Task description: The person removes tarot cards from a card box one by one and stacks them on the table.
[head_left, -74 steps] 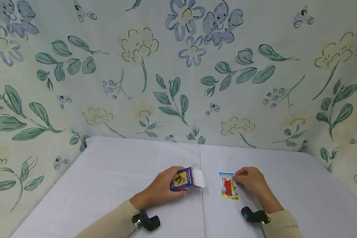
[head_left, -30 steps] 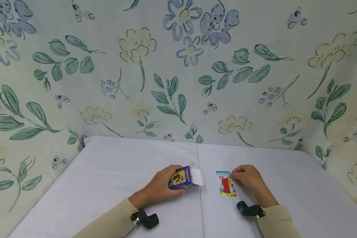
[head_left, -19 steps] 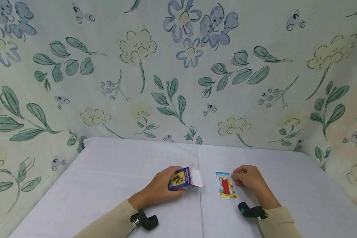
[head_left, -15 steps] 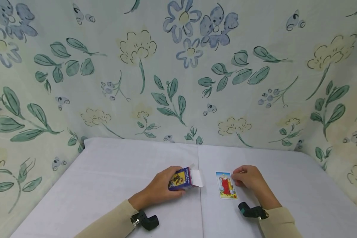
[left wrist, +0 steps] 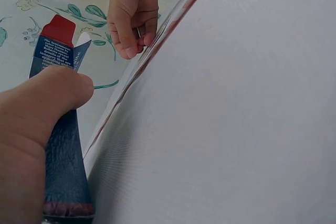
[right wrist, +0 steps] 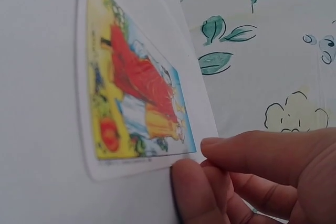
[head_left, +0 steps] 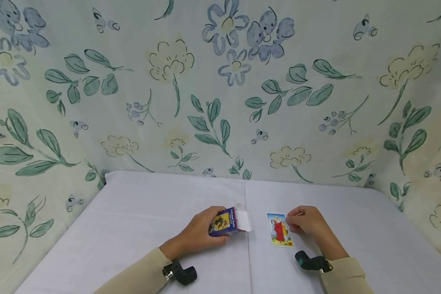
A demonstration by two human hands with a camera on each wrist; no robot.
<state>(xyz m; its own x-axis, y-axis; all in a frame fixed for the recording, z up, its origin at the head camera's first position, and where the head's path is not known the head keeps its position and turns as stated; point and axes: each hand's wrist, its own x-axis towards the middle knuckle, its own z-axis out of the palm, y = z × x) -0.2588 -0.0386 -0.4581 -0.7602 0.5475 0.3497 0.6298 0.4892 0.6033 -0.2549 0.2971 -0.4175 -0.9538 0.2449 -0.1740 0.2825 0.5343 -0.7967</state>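
Observation:
My left hand [head_left: 196, 232] grips a small blue card box [head_left: 220, 222] with "Universal Waite" lettering, its white flap standing open toward the right. In the left wrist view, the thumb lies across the box [left wrist: 65, 156], and a red end flap shows above it. To the right, a tarot card [head_left: 279, 230] with a figure in red lies face up, close over the white cloth. At the card's upper right edge, my right hand [head_left: 308, 222] pinches it between thumb and forefinger. The right wrist view has the thumb covering one corner of the card [right wrist: 142, 87].
A white cloth [head_left: 150, 204] with a crease down its middle covers the table. Behind it and at both sides hangs a floral fabric [head_left: 220, 122]. Black wrist cameras are strapped to the left sleeve [head_left: 132, 273] and the right sleeve [head_left: 345, 275].
The right fingertips, which overlapped the card's upper right part a second ago, now sit at its right edge. The left hand and box have hardly moved; the head view has shifted slightly.

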